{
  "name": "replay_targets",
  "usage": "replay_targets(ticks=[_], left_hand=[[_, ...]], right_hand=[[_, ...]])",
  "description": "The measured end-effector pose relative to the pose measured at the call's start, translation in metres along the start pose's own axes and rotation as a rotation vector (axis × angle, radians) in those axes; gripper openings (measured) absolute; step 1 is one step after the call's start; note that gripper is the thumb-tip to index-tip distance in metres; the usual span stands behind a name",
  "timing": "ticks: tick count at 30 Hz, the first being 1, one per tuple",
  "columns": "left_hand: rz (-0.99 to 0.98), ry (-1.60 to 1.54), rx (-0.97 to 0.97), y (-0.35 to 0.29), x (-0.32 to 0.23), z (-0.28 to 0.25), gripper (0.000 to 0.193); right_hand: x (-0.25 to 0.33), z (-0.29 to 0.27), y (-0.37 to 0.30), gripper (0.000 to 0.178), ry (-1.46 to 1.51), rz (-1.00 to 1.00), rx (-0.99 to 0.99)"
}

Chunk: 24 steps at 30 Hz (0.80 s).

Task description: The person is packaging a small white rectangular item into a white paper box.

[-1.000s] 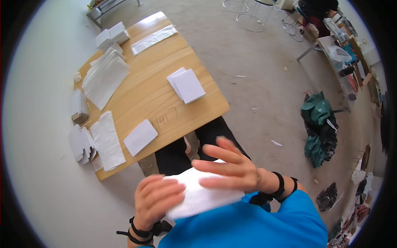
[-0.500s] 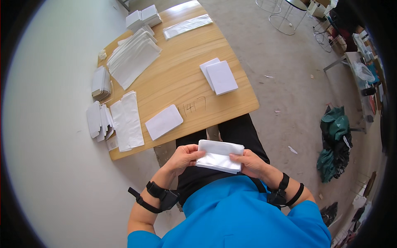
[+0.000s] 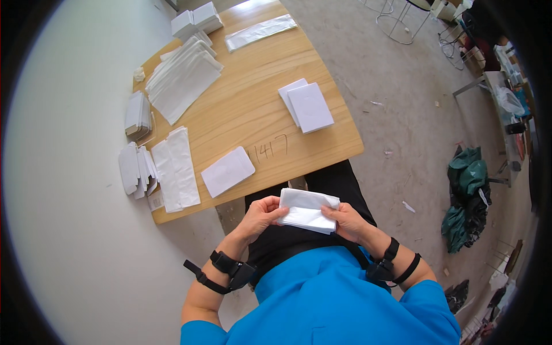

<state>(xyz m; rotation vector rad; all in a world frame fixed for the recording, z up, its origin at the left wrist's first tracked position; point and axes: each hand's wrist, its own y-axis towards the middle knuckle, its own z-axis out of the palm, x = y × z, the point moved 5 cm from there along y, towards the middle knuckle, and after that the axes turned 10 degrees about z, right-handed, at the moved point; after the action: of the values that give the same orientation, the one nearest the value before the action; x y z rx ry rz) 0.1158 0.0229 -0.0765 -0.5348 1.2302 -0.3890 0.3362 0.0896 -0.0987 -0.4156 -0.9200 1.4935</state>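
Over my lap, just off the table's near edge, I hold a folded white plastic bag (image 3: 310, 208), flat and layered. My left hand (image 3: 263, 216) pinches its left end, thumb on top and fingers underneath. At its right end my right hand (image 3: 347, 219) grips it the same way. Closest on the table lies a white card (image 3: 227, 172) with rounded corners. Farther right are two white card stacks (image 3: 310, 107), one partly over the other. To the left lies a flat white bag (image 3: 176, 169).
The wooden table (image 3: 247, 92) also bears a fanned pile of white bags (image 3: 185, 77), white boxes (image 3: 197, 20) at the back and folded cartons (image 3: 137, 168) along the left edge. Green and black plastic sacks (image 3: 467, 195) lie on the floor to the right. Another person (image 3: 482, 26) is at the far right.
Both hands have raised the folded bag slightly toward the table and a little to the right. Its right end now tilts lower. The grip stays the same.
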Motion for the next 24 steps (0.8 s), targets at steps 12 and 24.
replay_targets(ticks=[12, 24], left_hand=[[0.19, 1.674, -0.291, 0.03, -0.059, -0.105, 0.115], [0.585, 1.334, -0.097, 0.034, -0.087, -0.045, 0.087]], right_hand=[[0.045, -0.034, 0.051, 0.034, 0.067, -0.292, 0.024], [0.048, -0.017, 0.043, 0.034, 0.142, -0.405, -0.01]])
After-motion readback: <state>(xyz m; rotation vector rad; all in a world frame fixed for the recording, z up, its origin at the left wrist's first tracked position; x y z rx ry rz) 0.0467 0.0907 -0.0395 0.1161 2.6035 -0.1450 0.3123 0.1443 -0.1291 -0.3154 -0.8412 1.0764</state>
